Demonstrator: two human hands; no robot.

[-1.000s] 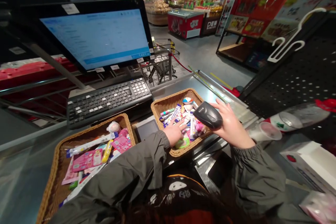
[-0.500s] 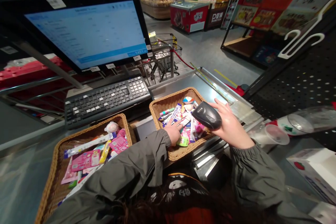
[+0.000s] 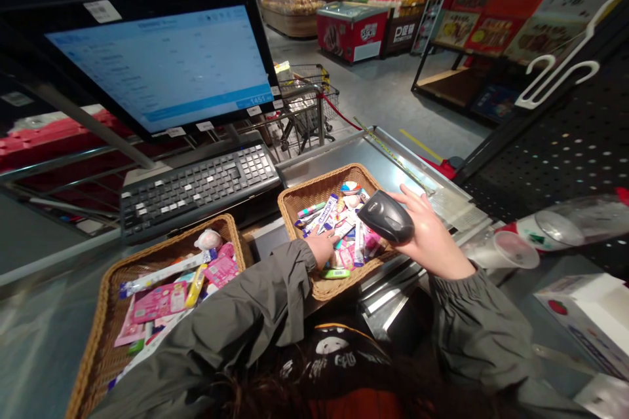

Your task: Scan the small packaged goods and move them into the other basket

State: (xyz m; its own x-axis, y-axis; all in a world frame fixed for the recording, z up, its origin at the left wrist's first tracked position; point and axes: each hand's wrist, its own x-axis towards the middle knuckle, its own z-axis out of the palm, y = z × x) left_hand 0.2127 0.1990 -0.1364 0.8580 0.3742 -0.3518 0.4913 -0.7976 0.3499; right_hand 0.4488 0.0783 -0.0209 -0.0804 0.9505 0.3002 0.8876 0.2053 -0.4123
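Observation:
My right hand [image 3: 432,239] is wrapped round a black barcode scanner [image 3: 386,216], held over the right side of a wicker basket [image 3: 327,184]. This basket holds several small wrapped sweets and packets, among them a purple-and-white stick pack [image 3: 327,213] and a pink packet [image 3: 345,256]. My left hand [image 3: 322,247] reaches into its left part, fingers stretched out and touching the packets, with nothing visibly gripped. Close to the near rim lies a green packet [image 3: 335,273]. Under my left sleeve, a second wicker basket [image 3: 105,301] holds pink packets [image 3: 161,301] and a yellow stick pack [image 3: 196,285].
A monitor [image 3: 162,72] and a black keyboard [image 3: 201,186] stand at the left. The metal counter [image 3: 329,163] extends beyond the right basket. At right are a plastic cup [image 3: 514,250], a white box [image 3: 587,314] and a white hook [image 3: 555,82]. Shopping carts [image 3: 307,108] stand behind.
The green packet has shifted and tilted towards the basket's near rim. My left hand has moved slightly left and up among the packets. The scanner stays in my right hand.

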